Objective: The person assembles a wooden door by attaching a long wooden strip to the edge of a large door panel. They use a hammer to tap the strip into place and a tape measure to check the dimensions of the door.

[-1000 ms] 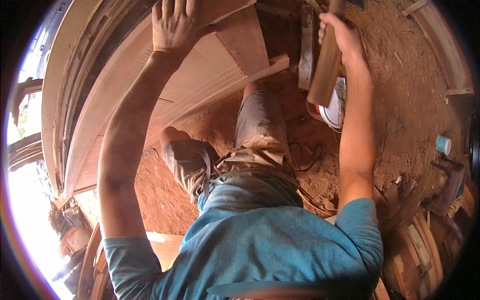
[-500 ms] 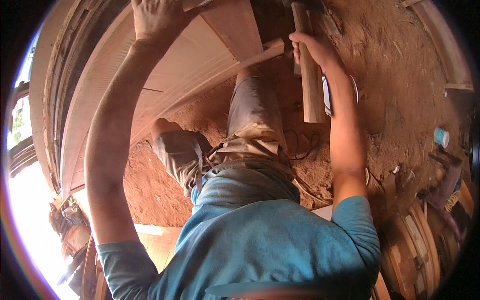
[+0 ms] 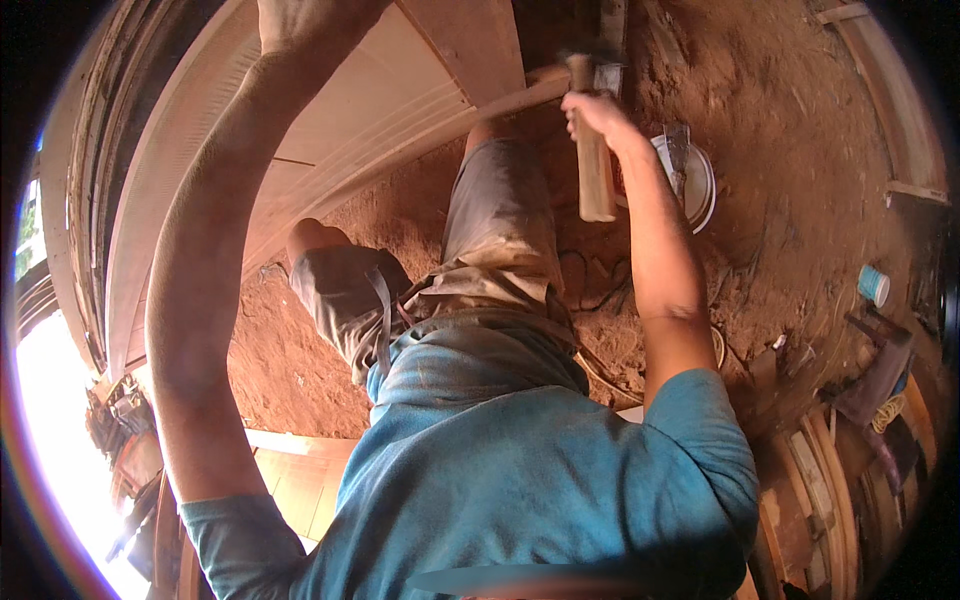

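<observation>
- Right hand (image 3: 600,116) grips hammer (image 3: 594,180); hammering seems the step.
- Left hand (image 3: 312,24), far left over panel (image 3: 385,105): fingers cropped, can't tell.
- Any blow needs steady aim.

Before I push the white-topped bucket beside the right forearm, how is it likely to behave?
The white-topped bucket may drag rather than glide, because the soil around it looks rough. The flat tool lying across its top could slide off, as nothing visible fastens it. If tipped, the bucket might roll, since it looks round from above.
</observation>
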The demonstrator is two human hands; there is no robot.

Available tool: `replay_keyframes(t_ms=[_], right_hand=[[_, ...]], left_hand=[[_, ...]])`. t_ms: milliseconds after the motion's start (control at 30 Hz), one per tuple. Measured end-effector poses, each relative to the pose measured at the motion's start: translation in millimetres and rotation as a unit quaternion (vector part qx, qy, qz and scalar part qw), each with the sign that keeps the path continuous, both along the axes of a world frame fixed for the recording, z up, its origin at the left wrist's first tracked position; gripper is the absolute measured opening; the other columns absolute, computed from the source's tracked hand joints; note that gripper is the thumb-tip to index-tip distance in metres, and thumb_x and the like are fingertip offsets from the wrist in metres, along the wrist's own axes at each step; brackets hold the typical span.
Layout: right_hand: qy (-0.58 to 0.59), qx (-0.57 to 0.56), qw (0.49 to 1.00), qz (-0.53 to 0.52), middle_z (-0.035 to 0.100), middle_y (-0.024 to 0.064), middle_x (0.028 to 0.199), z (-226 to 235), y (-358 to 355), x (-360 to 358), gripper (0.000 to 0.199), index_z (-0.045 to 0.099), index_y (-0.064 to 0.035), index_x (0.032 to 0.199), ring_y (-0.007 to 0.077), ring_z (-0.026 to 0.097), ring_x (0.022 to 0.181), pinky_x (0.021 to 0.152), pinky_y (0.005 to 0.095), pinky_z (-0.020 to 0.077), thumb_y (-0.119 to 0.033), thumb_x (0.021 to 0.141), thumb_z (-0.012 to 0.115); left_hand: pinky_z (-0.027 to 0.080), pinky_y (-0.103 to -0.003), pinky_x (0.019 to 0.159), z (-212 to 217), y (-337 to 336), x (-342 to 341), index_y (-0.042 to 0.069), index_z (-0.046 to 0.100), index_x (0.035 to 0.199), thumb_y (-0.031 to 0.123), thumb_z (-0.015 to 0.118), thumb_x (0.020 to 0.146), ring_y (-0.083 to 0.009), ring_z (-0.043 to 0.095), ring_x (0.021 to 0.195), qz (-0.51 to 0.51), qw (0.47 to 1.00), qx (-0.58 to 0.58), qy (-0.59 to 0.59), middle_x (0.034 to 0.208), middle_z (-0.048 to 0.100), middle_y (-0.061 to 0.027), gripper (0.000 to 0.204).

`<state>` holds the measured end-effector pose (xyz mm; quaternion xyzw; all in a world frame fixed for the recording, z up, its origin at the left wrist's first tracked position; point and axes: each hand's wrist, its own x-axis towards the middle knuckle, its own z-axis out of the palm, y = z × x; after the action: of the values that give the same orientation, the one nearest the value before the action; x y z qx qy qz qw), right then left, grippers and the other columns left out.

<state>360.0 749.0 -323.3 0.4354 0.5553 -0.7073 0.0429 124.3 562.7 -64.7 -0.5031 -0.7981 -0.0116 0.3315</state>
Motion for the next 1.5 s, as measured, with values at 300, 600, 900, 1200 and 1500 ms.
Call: replay_keyframes(t_ms=[300,600,900,1200,1500], right_hand=[[0.018,-0.022,0.999,0.038,0.061,0.002,0.066,0,-5,-23,0.019,0.062,-0.0085,0.077,0.0143,0.06,0.055,0.052,0.0329,0.0529,-0.025,0.079,0.071],[0.104,0.1,0.989,0.011,0.06,0.0014,0.066,106,19,-4,0.024,0.059,-0.0111,0.076,0.0122,0.059,0.055,0.052,0.0294,0.0491,-0.031,0.083,0.072],[0.178,0.16,0.969,0.053,0.058,0.0049,0.062,218,-22,-21,0.022,0.057,-0.0069,0.078,0.0135,0.057,0.051,0.048,0.0307,0.0462,-0.022,0.084,0.071],[0.159,0.164,0.973,0.031,0.059,0.0057,0.067,206,-21,-23,0.026,0.054,-0.0041,0.093,0.015,0.058,0.052,0.049,0.0322,0.0505,-0.021,0.083,0.071],[0.152,0.001,0.988,0.004,0.058,0.0045,0.068,108,-70,43,0.024,0.057,-0.004,0.088,0.0152,0.059,0.051,0.045,0.0329,0.0505,-0.023,0.083,0.071]], left_hand=[[0.032,-0.051,0.104,-15,-21,-51,0.0,0.042,0.134,0.039,0.083,0.067,-0.0367,0.042,0.123,-0.023,0.973,0.04,0.227,0.129,0.046,-0.0185,0.088],[0.031,-0.053,0.106,13,-11,3,-0.003,0.043,0.13,0.035,0.083,0.067,-0.0384,0.041,0.123,0.004,1.0,0.013,0.004,0.128,0.046,-0.0206,0.084],[0.03,-0.053,0.107,19,-12,4,-0.003,0.045,0.128,0.033,0.082,0.068,-0.0384,0.041,0.123,-0.024,0.999,0.029,-0.007,0.126,0.046,-0.0202,0.079],[0.032,-0.051,0.104,30,3,12,-0.001,0.039,0.135,0.04,0.082,0.069,-0.0367,0.041,0.124,0.067,0.996,-0.009,-0.063,0.131,0.044,-0.0197,0.088],[0.033,-0.051,0.103,47,51,29,0.01,0.036,0.143,0.042,0.082,0.068,-0.0371,0.041,0.123,-0.048,0.998,-0.012,-0.04,0.132,0.044,-0.0204,0.094]])
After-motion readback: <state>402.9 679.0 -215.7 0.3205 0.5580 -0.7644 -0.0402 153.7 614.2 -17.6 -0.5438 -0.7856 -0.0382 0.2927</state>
